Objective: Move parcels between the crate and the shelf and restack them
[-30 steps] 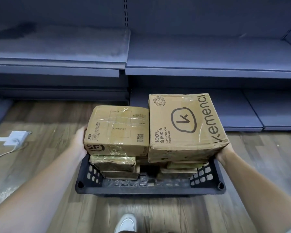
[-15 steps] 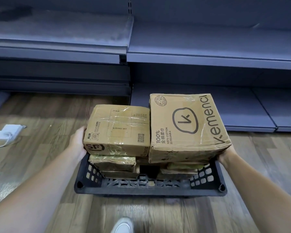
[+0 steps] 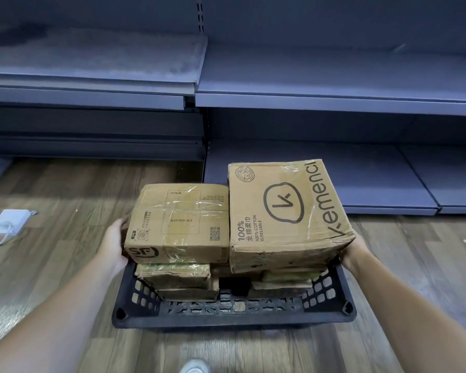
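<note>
Here, far left, a white charger (image 3: 7,221) lies on the wooden floor (image 3: 65,200). The left hand (image 3: 116,243) presses against the left side of the SF box (image 3: 178,224), fingers seemingly curled round its far edge. That box sits beside the larger kemenci box (image 3: 285,214), both stacked on flatter parcels in a black crate (image 3: 232,309). The right hand (image 3: 354,250) is mostly hidden under the kemenci box's corner, so its grip cannot be told. Grey shelves (image 3: 307,95) stand behind.
</note>
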A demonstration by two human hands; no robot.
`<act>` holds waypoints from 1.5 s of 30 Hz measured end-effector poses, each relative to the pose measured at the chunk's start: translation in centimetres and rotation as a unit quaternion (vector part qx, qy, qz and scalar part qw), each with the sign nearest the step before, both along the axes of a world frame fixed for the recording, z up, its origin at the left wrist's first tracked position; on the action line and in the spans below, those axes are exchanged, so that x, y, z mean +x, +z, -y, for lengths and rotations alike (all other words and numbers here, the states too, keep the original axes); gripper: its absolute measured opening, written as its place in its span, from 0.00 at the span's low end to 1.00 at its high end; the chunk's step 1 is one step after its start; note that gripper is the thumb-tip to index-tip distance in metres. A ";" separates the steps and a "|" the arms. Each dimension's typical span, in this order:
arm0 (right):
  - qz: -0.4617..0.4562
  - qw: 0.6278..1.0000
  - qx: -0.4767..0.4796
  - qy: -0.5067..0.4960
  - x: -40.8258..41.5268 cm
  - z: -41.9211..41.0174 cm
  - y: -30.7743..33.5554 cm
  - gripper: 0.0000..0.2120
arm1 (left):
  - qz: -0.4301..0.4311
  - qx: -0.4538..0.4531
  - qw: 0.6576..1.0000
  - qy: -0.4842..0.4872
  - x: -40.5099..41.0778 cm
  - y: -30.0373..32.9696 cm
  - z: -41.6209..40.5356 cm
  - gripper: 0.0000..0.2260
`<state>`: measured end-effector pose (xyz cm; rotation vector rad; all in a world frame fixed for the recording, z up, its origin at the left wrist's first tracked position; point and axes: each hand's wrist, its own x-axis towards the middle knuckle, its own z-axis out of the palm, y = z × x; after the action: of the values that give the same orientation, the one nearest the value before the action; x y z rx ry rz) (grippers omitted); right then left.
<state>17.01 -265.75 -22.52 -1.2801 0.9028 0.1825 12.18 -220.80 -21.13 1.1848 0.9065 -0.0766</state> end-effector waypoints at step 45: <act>0.135 0.953 -0.144 0.230 -3.9 -1.7 11.2 0.12 | 0.101 0.308 0.903 -0.281 1.5 9.3 19.2 0.15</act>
<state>13.14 -264.03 -11.29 -1.7318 0.3942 0.2389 13.65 -239.97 -11.79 1.9878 0.3765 -0.1345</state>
